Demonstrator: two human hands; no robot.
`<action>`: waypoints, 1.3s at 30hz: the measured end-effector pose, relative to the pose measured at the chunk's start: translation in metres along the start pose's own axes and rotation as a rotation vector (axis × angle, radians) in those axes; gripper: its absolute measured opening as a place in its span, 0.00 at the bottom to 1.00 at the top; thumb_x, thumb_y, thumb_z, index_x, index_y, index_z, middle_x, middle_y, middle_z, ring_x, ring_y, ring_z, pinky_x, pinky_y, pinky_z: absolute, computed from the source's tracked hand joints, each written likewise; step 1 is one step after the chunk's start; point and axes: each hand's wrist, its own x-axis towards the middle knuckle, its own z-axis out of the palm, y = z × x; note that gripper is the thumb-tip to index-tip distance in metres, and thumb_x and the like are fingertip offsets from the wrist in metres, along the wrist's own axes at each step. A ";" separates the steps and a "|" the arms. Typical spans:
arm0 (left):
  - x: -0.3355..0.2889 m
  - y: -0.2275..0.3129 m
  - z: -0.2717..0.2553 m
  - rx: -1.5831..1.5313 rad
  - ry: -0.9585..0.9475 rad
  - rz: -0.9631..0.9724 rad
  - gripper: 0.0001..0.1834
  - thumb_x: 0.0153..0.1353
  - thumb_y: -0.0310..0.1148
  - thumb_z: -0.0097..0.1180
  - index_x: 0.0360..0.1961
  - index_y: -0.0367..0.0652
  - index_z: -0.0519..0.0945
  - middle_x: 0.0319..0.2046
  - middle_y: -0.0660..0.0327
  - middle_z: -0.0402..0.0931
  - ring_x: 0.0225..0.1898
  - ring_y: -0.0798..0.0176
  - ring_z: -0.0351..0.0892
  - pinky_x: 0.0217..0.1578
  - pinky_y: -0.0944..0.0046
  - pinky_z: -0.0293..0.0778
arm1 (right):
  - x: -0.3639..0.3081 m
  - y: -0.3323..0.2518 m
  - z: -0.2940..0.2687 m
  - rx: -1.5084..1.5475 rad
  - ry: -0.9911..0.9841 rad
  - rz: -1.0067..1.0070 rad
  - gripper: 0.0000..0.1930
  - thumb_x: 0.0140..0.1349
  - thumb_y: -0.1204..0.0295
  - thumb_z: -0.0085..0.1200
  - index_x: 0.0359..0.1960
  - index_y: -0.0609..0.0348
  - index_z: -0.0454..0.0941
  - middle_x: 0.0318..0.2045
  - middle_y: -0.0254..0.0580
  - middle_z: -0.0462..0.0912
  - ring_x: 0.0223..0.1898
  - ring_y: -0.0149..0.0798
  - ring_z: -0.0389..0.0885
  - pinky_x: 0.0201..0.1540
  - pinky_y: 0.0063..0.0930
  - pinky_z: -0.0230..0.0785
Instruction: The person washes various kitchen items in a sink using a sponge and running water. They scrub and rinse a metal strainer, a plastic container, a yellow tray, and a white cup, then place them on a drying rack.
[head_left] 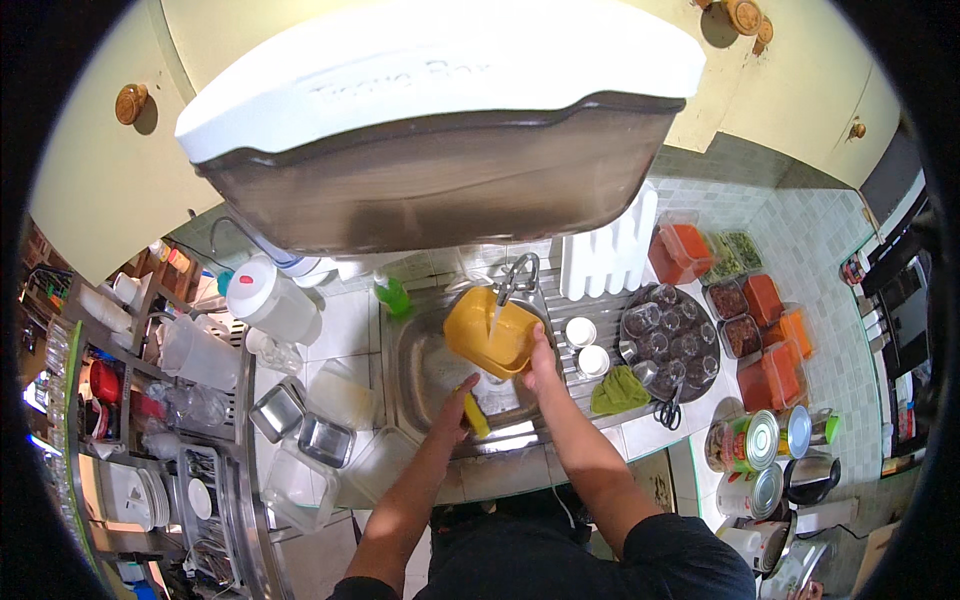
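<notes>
My right hand (542, 361) grips the right edge of a yellow plastic tub (480, 345), tilted with its inside facing up over the sink. A stream of water from the faucet (521, 272) runs into the tub. Lower and to the left, my left hand (455, 412) is closed around a yellow sponge (476, 414) near the front of the sink. The metal sink basin (412, 372) lies under both hands, its bottom wet and partly hidden by the tub.
Left of the sink are metal pans (326, 440), clear plastic containers and a white-lidded jug (272, 295). A green soap bottle (392, 295) stands behind. To the right are white cups (592, 361), a green cloth (620, 391), scissors (669, 408) and a round tray of glasses (708, 385).
</notes>
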 end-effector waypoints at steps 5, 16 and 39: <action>0.026 -0.014 0.038 -0.031 -0.055 0.082 0.24 0.56 0.54 0.72 0.41 0.49 0.77 0.27 0.69 0.71 0.28 0.67 0.74 0.28 0.61 0.74 | -0.016 0.011 0.009 -0.020 0.013 -0.141 0.28 0.77 0.49 0.41 0.67 0.55 0.63 0.61 0.43 0.74 0.60 0.47 0.76 0.62 0.45 0.72; 0.054 -0.026 0.006 -0.011 -0.031 0.267 0.14 0.63 0.46 0.63 0.39 0.50 0.76 0.29 0.65 0.73 0.31 0.66 0.78 0.33 0.61 0.77 | -0.052 -0.001 -0.001 -0.201 0.096 -0.091 0.22 0.67 0.53 0.60 0.52 0.50 0.67 0.46 0.39 0.75 0.43 0.36 0.77 0.32 0.26 0.74; 0.020 -0.015 0.004 -0.257 -0.120 0.152 0.20 0.63 0.42 0.66 0.51 0.44 0.76 0.39 0.62 0.81 0.39 0.61 0.84 0.40 0.59 0.82 | -0.059 0.005 -0.042 -0.200 -0.155 -0.013 0.18 0.68 0.68 0.60 0.58 0.57 0.75 0.38 0.33 0.80 0.30 0.28 0.80 0.39 0.23 0.85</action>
